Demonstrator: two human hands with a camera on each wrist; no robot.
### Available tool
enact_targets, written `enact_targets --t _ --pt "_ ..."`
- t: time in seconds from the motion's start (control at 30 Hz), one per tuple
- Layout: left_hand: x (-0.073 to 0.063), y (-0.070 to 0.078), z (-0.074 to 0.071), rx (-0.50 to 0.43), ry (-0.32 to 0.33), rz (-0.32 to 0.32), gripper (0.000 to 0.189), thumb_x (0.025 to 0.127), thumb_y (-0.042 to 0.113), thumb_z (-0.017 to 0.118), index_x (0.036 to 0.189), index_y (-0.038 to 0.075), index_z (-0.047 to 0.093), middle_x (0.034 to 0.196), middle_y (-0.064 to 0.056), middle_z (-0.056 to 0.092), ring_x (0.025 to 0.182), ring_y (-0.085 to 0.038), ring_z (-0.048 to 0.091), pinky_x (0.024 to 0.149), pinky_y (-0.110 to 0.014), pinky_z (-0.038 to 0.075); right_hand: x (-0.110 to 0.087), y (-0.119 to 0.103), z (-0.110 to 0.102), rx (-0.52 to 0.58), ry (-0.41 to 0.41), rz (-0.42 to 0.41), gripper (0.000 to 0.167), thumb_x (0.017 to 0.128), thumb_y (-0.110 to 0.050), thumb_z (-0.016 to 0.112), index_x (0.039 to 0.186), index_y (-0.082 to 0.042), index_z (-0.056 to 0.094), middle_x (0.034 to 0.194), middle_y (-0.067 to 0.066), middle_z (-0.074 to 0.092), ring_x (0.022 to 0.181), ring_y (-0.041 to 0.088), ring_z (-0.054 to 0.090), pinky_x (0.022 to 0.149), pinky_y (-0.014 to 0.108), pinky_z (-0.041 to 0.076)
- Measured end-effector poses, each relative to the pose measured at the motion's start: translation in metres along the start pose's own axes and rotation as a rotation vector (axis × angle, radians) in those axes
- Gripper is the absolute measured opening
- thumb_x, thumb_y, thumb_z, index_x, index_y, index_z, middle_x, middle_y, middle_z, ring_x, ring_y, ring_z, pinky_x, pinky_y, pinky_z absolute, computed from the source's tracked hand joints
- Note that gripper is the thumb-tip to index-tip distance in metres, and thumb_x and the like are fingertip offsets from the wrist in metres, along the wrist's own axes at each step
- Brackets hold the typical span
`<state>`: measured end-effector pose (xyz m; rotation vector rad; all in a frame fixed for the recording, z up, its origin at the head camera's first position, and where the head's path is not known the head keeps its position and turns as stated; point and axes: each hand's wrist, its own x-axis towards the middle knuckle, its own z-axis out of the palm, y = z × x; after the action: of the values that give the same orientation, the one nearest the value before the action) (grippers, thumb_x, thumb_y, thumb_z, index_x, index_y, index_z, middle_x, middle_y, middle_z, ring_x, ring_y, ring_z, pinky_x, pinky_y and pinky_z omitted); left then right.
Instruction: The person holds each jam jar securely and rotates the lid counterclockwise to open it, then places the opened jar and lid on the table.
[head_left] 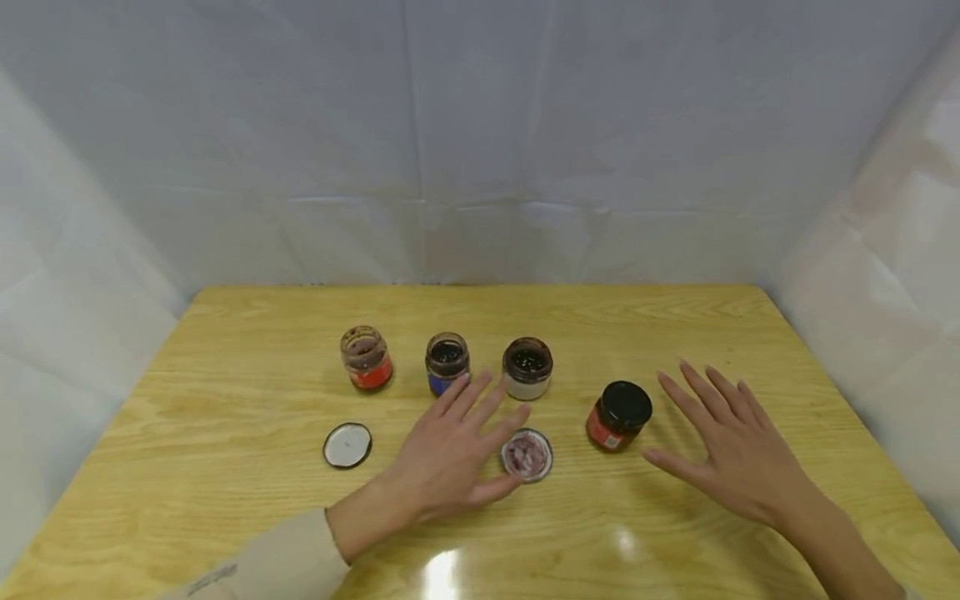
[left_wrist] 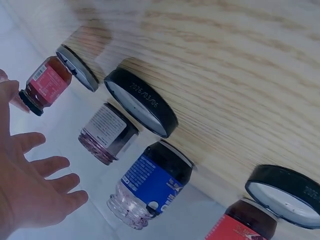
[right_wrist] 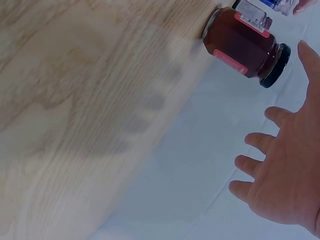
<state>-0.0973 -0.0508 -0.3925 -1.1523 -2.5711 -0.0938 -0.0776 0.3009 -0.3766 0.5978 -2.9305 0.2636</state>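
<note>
My left hand (head_left: 453, 458) hovers with spread fingers in front of the open jars and holds nothing. Below its fingers lies an upturned lid (head_left: 527, 455), stained inside. The left wrist view shows another black lid (left_wrist: 140, 102), which the hand hides in the head view. Just beyond are an open blue-labelled jar (head_left: 442, 383) and an open white-labelled jar (head_left: 527, 387), both with dark contents. A red-labelled jar (head_left: 618, 417) with its black lid on stands between the hands. To its right, apart from it, my right hand (head_left: 738, 454) is held with fingers extended, holding nothing.
On the left stands an open red-labelled jar (head_left: 369, 371), its glass smeared inside. An upturned lid (head_left: 347, 444) with a white inside lies in front of it. White sheeting (head_left: 480, 150) encloses the wooden table (head_left: 225, 400) at the back and sides.
</note>
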Motion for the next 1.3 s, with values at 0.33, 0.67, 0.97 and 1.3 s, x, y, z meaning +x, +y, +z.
enact_targets --t 0.33,0.67,0.97,1.3 --pt "0.012 0.009 0.006 0.020 0.048 0.033 0.070 0.087 0.063 0.051 0.142 0.021 0.047 0.147 -0.015 0.038 0.136 -0.035 0.029 0.111 -0.048 0.022 -0.005 0.006 0.003 0.004 -0.005 0.003 0.086 0.086 -0.058 0.060 0.154 -0.023 0.022 0.158 0.010 0.014 0.141 0.037 0.014 0.112 0.055 -0.001" --pt "0.028 0.020 0.011 -0.056 0.022 0.032 0.068 0.091 0.058 0.048 0.145 0.017 0.042 0.149 -0.012 0.034 0.137 -0.031 0.028 0.111 -0.044 0.024 -0.007 0.006 0.004 0.015 -0.011 0.024 0.086 0.085 -0.059 0.061 0.153 -0.023 0.023 0.156 0.013 0.019 0.141 0.037 0.015 0.111 0.057 0.004" --pt "0.044 0.033 0.015 -0.200 -0.046 -0.017 0.071 0.093 0.055 0.049 0.146 0.010 0.038 0.148 -0.012 0.036 0.135 -0.027 0.033 0.103 -0.041 0.037 -0.007 0.008 0.004 0.006 -0.003 0.011 0.087 0.085 -0.059 0.060 0.154 -0.023 0.021 0.156 0.013 0.018 0.140 0.039 0.017 0.112 0.056 0.002" --pt "0.060 0.044 0.023 -0.464 -0.178 -0.159 0.075 0.093 0.052 0.053 0.149 0.006 0.029 0.147 -0.012 0.037 0.135 -0.025 0.033 0.106 -0.039 0.034 -0.008 0.010 0.005 0.007 0.003 0.022 0.087 0.085 -0.059 0.061 0.154 -0.024 0.021 0.156 0.012 0.018 0.140 0.038 0.015 0.111 0.057 0.005"
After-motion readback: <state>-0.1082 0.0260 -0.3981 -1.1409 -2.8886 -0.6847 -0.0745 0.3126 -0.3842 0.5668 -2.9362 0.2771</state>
